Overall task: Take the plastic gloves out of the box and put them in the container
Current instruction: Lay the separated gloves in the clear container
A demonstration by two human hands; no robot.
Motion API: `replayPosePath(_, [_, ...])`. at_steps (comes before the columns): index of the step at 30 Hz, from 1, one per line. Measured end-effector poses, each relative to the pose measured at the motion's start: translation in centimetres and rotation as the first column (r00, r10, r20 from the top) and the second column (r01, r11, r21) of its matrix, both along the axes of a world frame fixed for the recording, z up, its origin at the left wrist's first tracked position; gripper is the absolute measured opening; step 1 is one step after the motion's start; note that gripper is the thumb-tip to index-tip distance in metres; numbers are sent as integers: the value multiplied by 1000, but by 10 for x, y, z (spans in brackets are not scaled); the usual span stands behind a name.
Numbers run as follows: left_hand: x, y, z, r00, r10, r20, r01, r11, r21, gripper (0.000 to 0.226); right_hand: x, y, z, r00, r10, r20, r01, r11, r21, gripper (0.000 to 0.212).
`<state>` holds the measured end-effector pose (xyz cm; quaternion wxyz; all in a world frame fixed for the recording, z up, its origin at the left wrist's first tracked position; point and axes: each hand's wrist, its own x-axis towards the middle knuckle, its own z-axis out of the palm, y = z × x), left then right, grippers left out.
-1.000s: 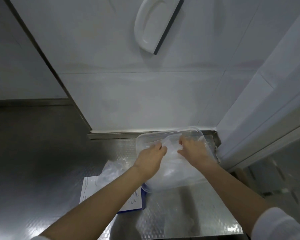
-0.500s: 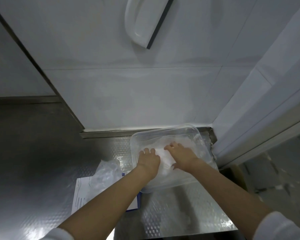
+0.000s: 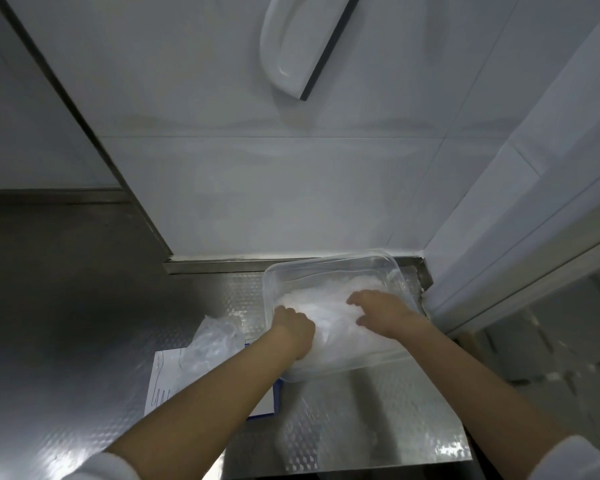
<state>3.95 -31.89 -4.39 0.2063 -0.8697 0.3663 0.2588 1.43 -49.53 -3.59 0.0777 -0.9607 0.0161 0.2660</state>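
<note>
A clear plastic container [image 3: 329, 268] sits on the steel counter against the back wall. A pile of thin white plastic gloves [image 3: 326, 311] lies inside it. My left hand [image 3: 297, 330] is in the container's near left part, fingers curled down into the pile. My right hand [image 3: 381, 311] lies flat on the gloves with spread fingers, pressing them down. The white and blue glove box [image 3: 163, 379] lies flat on the counter to the left, partly under my left forearm, with a crumpled clear plastic bunch [image 3: 212, 341] on top of it.
The embossed steel counter [image 3: 361, 420] ends at a front edge near my elbows. White tiled wall stands behind and a white panel closes the right side. A white handled tool [image 3: 298, 46] hangs on the wall above.
Both hands have gone from holding the gloves up above the container to pushing them down inside it. My right hand has flattened onto the pile.
</note>
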Motion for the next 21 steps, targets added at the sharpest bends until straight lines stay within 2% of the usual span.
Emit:
replayPosePath(3, [-5, 14, 20, 990, 26, 135, 11, 965, -264, 31, -10, 15, 28, 971, -115, 212, 109, 993, 42, 30])
replayPosePath(5, [-9, 27, 33, 973, 132, 190, -21, 870, -492, 32, -20, 35, 41, 911, -200, 362, 150, 976, 159, 28])
replayPosePath(7, [-14, 47, 40, 956, 246, 162, -80, 748, -659, 33, -31, 63, 51, 839, -226, 495, 91, 955, 283, 26])
replayPosePath(9, [-20, 72, 42, 935, 327, 137, -117, 651, -750, 33, -40, 92, 57, 805, -181, 564, -34, 936, 350, 26])
replayPosePath(12, [-23, 114, 35, 884, 451, 124, -187, 585, -789, 30, -49, 136, 57, 830, -46, 557, -207, 900, 383, 29])
replayPosePath(15, [-25, 155, 18, 813, 581, 47, -388, 600, -700, 32, -51, 173, 42, 858, 75, 507, -300, 876, 378, 40])
replayPosePath(18, [-27, 184, 2, 764, 642, -65, -541, 583, -606, 37, -44, 196, 26, 921, 68, 384, -230, 889, 396, 55])
replayPosePath(21, [-30, 193, -1, 759, 625, -179, -587, 539, -604, 35, -32, 211, 16, 962, -98, 256, -32, 887, 460, 59])
